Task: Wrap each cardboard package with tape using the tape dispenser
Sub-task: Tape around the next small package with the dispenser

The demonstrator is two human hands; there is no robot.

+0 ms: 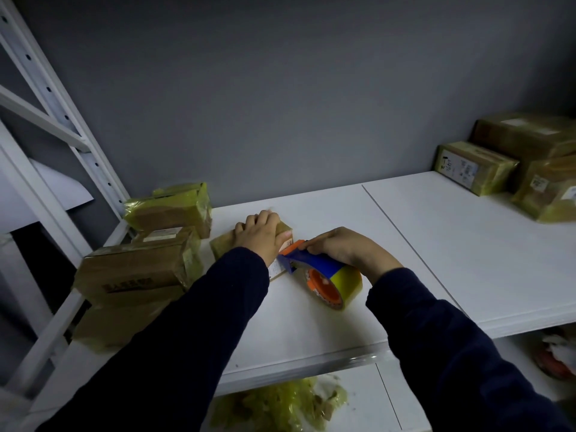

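Observation:
A small flat cardboard package (222, 244) wrapped in yellowish tape lies on the white shelf (311, 322), near its middle. My left hand (260, 233) lies across the top of it, fingers curled over its far edge, thumb on its right side. My right hand (346, 249) grips the blue and orange tape dispenser (314, 268), which carries a roll of yellowish tape (343, 286). The dispenser's orange front end touches the package's right end, by a white label.
Several taped cardboard packages (137, 269) are stacked at the shelf's left end, beside the white rack upright (62, 98). More packages (477, 171) sit at the far right. Crumpled tape scraps (280, 406) lie on the lower shelf. A grey wall stands behind.

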